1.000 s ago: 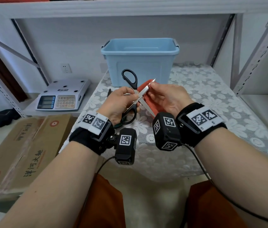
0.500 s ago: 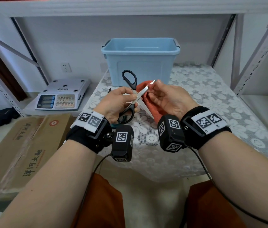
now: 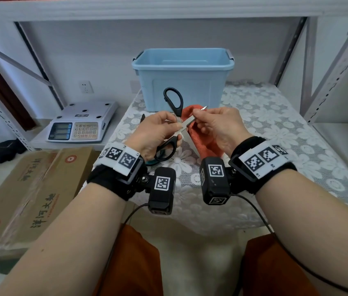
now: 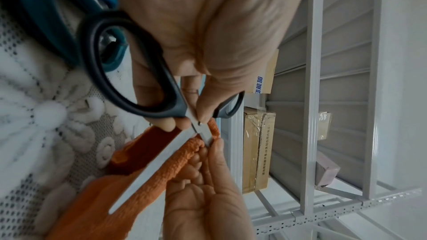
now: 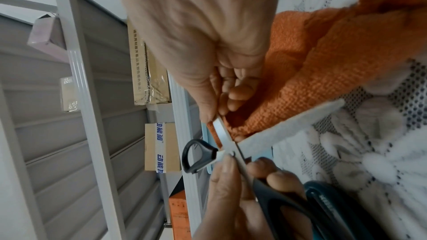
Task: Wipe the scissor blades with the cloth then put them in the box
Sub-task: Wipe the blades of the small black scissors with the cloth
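Note:
Black-handled scissors (image 3: pixel 190 120) are spread open above the table in front of the light blue box (image 3: pixel 182 82). My left hand (image 3: pixel 160 131) grips them at the pivot and the lower handle. My right hand (image 3: pixel 215 122) pinches the orange cloth (image 3: pixel 191 111) round the upper blade, whose tip sticks out past my fingers. In the left wrist view the lower blade (image 4: pixel 148 167) lies bare across the cloth (image 4: pixel 129 207). The right wrist view shows the cloth (image 5: pixel 335 57) hanging from my right hand (image 5: pixel 196 25) beside the scissors (image 5: pixel 289 130).
A second pair of scissors with teal handles (image 4: pixel 46 15) lies on the lace-covered table (image 3: pixel 275 135) under my left hand. A weighing scale (image 3: pixel 81 122) and a cardboard carton (image 3: pixel 30 195) are at the left. Metal shelf uprights (image 3: pixel 337 67) stand at the right.
My right hand with the cloth has shifted slightly along the upper blade. Both wrists have moved a little, and the scissors stay spread open in my left hand.

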